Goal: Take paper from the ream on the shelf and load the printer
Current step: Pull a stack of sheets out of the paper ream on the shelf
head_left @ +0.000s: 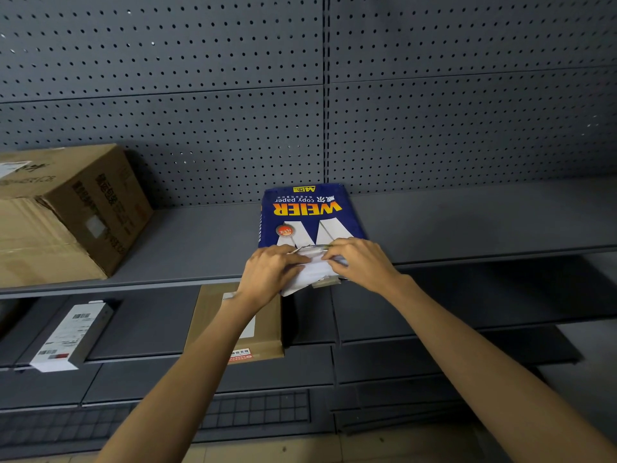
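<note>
- Ream of copy paper lies flat on the grey shelf, its near end overhanging the edge; both hands hide much of that torn-open end.
- Blue wrapper, yellow "WEIER" lettering, white sheets showing where it is torn.
- Left hand and right hand each have fingers closed on the exposed sheets and torn wrapper.
- One large cardboard box on the same shelf is cut off at left; one flat brown parcel and one white box lie below.
</note>
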`<action>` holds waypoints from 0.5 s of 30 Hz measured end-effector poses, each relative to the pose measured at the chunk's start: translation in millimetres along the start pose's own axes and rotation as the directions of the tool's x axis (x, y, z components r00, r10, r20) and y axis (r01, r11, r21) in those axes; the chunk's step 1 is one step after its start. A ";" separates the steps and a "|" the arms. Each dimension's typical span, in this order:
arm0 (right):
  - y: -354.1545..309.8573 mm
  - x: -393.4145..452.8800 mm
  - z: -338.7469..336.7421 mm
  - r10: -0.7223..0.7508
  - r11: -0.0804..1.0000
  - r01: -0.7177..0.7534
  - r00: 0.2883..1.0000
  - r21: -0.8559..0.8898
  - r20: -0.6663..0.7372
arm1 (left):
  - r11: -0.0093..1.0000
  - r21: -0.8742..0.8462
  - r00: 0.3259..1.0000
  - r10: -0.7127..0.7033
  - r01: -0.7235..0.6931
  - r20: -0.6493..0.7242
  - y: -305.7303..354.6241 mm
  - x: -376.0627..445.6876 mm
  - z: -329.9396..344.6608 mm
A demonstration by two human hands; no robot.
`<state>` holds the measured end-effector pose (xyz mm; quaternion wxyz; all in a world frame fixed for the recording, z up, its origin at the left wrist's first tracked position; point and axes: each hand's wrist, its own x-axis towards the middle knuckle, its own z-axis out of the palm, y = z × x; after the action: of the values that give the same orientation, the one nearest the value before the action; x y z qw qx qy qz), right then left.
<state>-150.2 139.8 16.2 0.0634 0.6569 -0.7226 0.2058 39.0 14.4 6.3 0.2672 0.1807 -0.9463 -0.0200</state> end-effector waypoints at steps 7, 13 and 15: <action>-4.2 -5.6 -1.9 0.018 1.000 -0.018 1.000 -0.003 -0.009 | 0.999 -0.027 0.999 -0.040 0.041 0.005 0.6 -3.6 4.7; -3.0 -17.0 0.4 -0.003 1.000 0.003 0.999 0.016 -0.034 | 0.997 -0.069 0.999 -0.040 0.040 -0.010 9.2 -13.3 7.4; -3.4 -21.2 2.4 0.001 1.000 0.000 0.999 0.023 -0.045 | 0.995 -0.089 0.999 -0.046 0.045 -0.010 11.0 -16.5 8.5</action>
<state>-143.7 158.3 7.2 0.0723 0.6525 -0.7188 0.2289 44.1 30.0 -7.7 0.2802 0.1901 -0.9385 -0.0669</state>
